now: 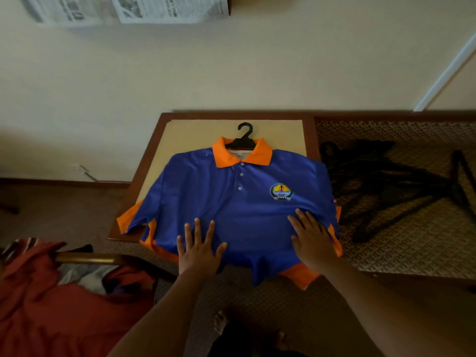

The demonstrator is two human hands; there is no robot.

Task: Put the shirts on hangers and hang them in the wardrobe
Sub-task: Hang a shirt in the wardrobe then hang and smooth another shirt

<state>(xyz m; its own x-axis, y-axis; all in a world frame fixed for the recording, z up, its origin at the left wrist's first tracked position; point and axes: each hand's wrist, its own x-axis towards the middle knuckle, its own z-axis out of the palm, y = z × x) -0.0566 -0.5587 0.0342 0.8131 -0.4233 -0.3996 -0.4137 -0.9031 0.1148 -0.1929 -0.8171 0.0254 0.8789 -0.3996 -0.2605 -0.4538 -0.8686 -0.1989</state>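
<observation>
Where the blue polo shirt [231,202] lies spread face up across the middle of the frame, it covers most of a small table [154,153] with a dark wooden rim and a pale top. The shirt has an orange collar [242,153], orange sleeve trim, three buttons down the placket and a round badge [281,191] on the chest at centre right. A black hanger [244,137] sits inside the neck, its hook poking out above the collar and lying on the pale tabletop. The lower hem hangs over the near edge of the table.

Both hands rest flat on the lower part of the shirt. The left hand [199,249], at lower centre, has its fingers straight and spread wide, palm down on the cloth. The right hand [313,239], to the right of it, also lies palm down with fingers extended and closer together, near the shirt's right side seam. Neither holds anything.

On the patterned carpet [412,240] at the right of the frame lies a loose heap of more black hangers [401,181], just beside the table. At lower left a pile of clothes [51,292], mostly red-orange cloth, lies over what looks like a wooden chair arm [87,257]. The cream wall [180,73] fills the upper half, with sheets of newspaper [123,9] stuck at the upper left. Bare toes [220,323] show at the bottom centre.
</observation>
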